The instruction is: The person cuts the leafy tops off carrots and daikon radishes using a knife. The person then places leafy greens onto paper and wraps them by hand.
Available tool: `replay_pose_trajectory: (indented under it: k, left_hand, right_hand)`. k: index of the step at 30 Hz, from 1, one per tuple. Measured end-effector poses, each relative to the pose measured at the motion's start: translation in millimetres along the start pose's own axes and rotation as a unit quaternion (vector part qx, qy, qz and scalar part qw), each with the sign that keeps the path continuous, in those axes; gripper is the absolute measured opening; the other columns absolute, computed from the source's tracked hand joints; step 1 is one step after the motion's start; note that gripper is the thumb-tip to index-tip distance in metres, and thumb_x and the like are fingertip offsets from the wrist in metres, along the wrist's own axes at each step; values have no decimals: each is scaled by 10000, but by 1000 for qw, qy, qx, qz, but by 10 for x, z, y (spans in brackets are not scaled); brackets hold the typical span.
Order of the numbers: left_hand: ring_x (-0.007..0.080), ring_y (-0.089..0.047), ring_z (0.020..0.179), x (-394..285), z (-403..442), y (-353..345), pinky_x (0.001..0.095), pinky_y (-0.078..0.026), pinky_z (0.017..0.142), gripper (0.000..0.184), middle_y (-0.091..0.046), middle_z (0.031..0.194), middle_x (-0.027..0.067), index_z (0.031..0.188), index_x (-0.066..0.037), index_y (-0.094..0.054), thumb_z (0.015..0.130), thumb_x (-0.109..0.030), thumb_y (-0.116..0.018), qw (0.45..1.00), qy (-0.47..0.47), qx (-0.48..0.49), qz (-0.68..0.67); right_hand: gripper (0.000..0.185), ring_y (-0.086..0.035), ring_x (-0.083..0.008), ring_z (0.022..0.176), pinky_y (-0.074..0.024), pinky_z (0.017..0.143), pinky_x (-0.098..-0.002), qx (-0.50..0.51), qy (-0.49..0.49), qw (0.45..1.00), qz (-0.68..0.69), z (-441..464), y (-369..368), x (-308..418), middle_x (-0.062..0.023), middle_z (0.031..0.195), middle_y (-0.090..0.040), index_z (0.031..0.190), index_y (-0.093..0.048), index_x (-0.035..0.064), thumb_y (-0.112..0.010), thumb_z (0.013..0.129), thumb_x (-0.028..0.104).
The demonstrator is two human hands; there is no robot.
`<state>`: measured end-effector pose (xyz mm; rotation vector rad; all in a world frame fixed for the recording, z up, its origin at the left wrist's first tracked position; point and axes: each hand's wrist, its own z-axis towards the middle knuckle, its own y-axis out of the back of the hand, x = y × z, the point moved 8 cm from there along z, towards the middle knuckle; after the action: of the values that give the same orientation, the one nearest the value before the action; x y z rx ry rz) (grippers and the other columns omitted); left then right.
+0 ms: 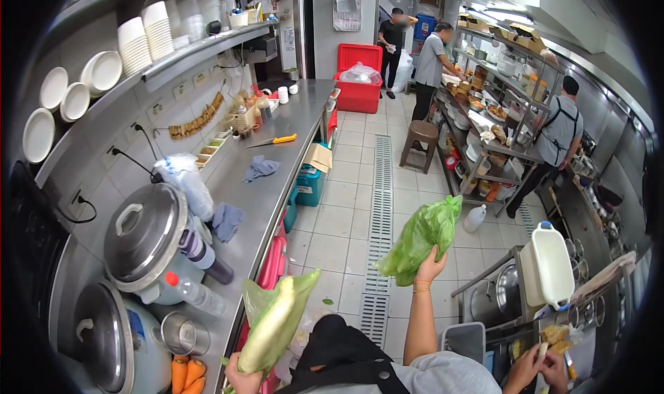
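Note:
My left hand, at the bottom edge, is closed around the lower end of a thin green plastic bag. A long pale vegetable shows through it; its exact kind is unclear. Held up over the floor, my right hand grips a green plastic bag, bulging and gathered at the top. What fills that bag looks green and leafy, but the plastic blurs it. A yellowish band circles my right wrist. Several carrots lie on the steel counter to the left of my left hand.
Large lidded pots and a yellow-handled knife stand or lie on the left steel counter. A floor drain runs ahead. Another person's hands work at lower right. A stool, a red cooler and several people are farther back.

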<state>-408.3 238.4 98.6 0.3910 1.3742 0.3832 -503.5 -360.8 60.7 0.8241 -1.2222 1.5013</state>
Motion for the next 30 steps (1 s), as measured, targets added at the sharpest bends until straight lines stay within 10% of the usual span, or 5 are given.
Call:
replay_pose_trajectory:
  k: [14, 21, 26, 30]
  left_hand:
    - [304, -628, 747, -445, 2515, -2373, 357, -484, 706, 419, -634, 790, 144, 899, -56, -621, 497, -115, -721, 999, 9, -41, 32]
    - [258, -644, 781, -593, 3281, -2741, 337, -487, 706, 423, -650, 821, 140, 933, -33, -621, 545, -127, -762, 990, 109, -86, 16]
    - [201, -627, 759, -638, 3380, -2774, 308, -479, 705, 389, -659, 838, 105, 931, -24, -614, 581, -104, -764, 969, 178, -172, -12]
    - [168, -605, 822, -716, 3101, -2767, 296, -471, 774, 462, -642, 899, 88, 1003, 19, -596, 568, -55, -733, 934, 184, -305, -38]
  right_hand:
    - [226, -546, -160, 890, -436, 814, -300, 119, 55, 961, -243, 1803, -1297, -990, -82, 964, -610, 1036, -579, -26, -609, 863, 117]
    - [229, -557, -198, 904, -437, 833, -322, 359, -79, 895, -252, 1963, -2731, -2062, -93, 973, -608, 1020, -590, -28, -626, 822, 83]
    - [251, -562, -173, 933, -436, 837, -305, 680, -18, 707, -193, 1182, -4879, -2338, -93, 989, -624, 1063, -586, -16, -607, 822, 49]
    - [309, -557, -343, 950, -435, 853, -384, 810, 164, 563, -18, 109, -6650, -1412, -168, 992, -602, 1018, -611, 4, -667, 716, 45]
